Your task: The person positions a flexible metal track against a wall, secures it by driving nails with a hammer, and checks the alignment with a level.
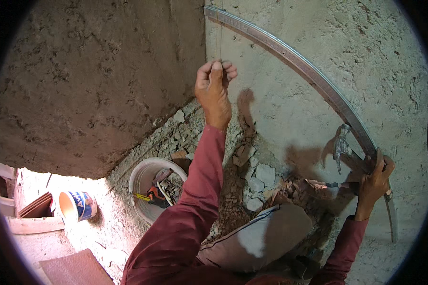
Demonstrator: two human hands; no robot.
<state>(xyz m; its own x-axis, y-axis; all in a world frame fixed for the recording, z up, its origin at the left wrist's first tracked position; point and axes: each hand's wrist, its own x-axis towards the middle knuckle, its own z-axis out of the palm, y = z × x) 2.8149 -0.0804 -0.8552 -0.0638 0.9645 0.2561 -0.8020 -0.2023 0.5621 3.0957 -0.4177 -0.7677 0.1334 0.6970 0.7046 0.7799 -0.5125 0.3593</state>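
String [217,40] runs thin and pale beside the wall corner down to the raised left hand [213,97], whose thumb and fingertips are pressed together, seemingly on the line itself; pinched that way, we judge, it can be drawn taut and steered finely. It passes the upper end of a long metal bar [299,64], which lies against the plastered wall [394,57] and slants down to the right hand [376,179]; we put its bowed look down to the lens. The right fingers appear curled around the handle of a hammer [341,145] where it crosses the bar, so 1 hand probably minds both, though we cannot tell how firmly the metal is pressed. A dark-handled tool [337,185] lies just beside that hand. The bent leg [271,232] rests low between the 2 arms, perhaps for balance near the rubble [265,175]. To its left, a pale bucket [132,187] gathers loose tools, likely for easy reach, and a small tub [84,206] sits beyond it.
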